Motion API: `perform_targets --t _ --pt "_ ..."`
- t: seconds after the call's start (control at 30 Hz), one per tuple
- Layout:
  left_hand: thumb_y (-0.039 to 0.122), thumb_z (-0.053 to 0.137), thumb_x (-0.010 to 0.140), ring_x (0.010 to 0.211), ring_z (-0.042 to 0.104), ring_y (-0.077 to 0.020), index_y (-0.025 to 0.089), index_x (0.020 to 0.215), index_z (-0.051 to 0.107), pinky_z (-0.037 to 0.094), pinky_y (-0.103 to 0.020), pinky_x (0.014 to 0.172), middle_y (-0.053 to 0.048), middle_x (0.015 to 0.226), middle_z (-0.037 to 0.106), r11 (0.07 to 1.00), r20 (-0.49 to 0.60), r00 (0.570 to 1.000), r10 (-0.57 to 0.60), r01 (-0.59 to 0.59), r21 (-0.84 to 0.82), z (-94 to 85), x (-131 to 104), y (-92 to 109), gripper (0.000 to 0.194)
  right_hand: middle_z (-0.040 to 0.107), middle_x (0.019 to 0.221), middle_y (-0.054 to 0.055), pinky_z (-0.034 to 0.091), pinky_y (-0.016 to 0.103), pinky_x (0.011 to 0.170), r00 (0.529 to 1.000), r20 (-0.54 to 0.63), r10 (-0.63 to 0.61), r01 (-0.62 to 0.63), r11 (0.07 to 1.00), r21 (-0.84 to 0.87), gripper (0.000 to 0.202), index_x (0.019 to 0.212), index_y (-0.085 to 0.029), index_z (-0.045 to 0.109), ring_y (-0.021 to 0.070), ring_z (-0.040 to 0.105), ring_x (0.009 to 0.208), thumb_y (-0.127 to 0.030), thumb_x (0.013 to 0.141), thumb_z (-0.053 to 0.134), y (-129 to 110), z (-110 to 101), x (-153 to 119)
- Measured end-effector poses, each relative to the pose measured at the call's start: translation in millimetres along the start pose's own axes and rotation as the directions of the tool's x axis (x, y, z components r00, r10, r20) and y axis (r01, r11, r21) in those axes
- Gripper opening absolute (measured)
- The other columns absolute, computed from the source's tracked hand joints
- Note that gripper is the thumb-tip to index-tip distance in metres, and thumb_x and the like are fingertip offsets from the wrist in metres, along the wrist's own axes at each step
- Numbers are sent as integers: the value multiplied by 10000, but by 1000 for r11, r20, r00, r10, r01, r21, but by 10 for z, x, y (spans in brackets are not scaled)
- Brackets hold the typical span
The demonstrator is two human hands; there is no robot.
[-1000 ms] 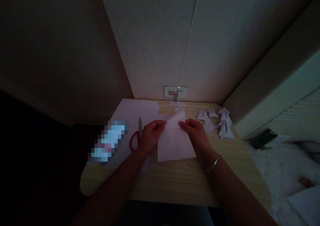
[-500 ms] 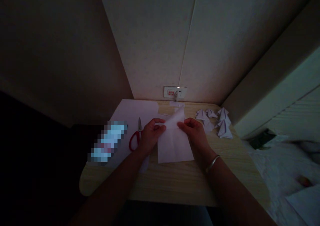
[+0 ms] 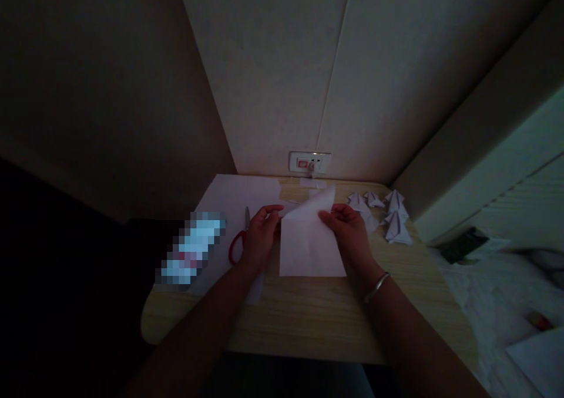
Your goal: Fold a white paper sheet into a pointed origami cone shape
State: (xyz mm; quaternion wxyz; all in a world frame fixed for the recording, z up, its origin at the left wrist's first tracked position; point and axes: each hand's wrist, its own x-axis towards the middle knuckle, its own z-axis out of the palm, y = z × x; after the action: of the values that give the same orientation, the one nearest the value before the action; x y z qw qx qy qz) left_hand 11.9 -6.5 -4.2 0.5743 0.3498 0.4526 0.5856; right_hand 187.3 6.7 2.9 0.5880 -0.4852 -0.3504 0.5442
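Observation:
A white sheet of paper (image 3: 312, 251) is held just above the wooden table, its upper part folded over in a slanting flap that rises to a point at the upper right. My right hand (image 3: 352, 230) pinches the right edge of this sheet, thumb on the front and fingers behind. At the left end of the fold, my left hand (image 3: 263, 236) has its thumb and fingers closed at the paper's edge; the fingertips are dim. Red-handled scissors (image 3: 237, 248) lie beside my left hand, partly covered by it.
Larger white paper (image 3: 247, 189) lies under the scissors, with a pixelated bright phone-like object (image 3: 194, 248) on its left. Several folded paper shapes (image 3: 395, 225) stand at the table's (image 3: 308, 327) back right. A wall socket (image 3: 310, 162) with a plug is behind.
The sheet has shifted slightly right and its lower edge has come up. My left thumb has slid off the front of the paper to its left edge; my right hand moved a little right.

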Motion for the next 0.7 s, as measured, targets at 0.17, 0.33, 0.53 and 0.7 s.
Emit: perform_targets --t 0.17,0.33,0.53,0.7 --pt "397 646 738 568 586 -119 194 942 585 445 -225 545 14 661 624 1000 17 1000 -14 14 -8 4 -6 14 293 585 582 -65 394 219 460 1000 5 -6 6 1000 3 334 755 -200 576 86 508 468 -304 551 820 -26 3 -18" --pt "304 691 688 547 568 -108 181 950 607 425 -211 531 23 634 633 999 34 999 7 -9 49 -8 9 7 302 591 570 -63 407 227 470 999 24 -26 26 1000 -11 366 806 -203 582 98 526 469 -318 552 820 24 -13 22" --pt "254 673 667 517 546 -97 175 947 628 410 -200 515 39 592 616 999 29 1000 -5 4 33 17 -14 62 295 594 556 -75 421 242 471 998 47 -30 30 1000 -8 505 981 -216 572 113 535 462 -326 554 820 39 -43 55" --pt "348 676 687 601 575 -117 153 905 678 425 -218 559 -18 715 673 990 72 996 -42 32 135 6 -16 77 292 574 534 -87 420 234 464 991 129 -17 24 998 -55 564 1054 -219 562 107 525 455 -316 561 819 20 -39 35"
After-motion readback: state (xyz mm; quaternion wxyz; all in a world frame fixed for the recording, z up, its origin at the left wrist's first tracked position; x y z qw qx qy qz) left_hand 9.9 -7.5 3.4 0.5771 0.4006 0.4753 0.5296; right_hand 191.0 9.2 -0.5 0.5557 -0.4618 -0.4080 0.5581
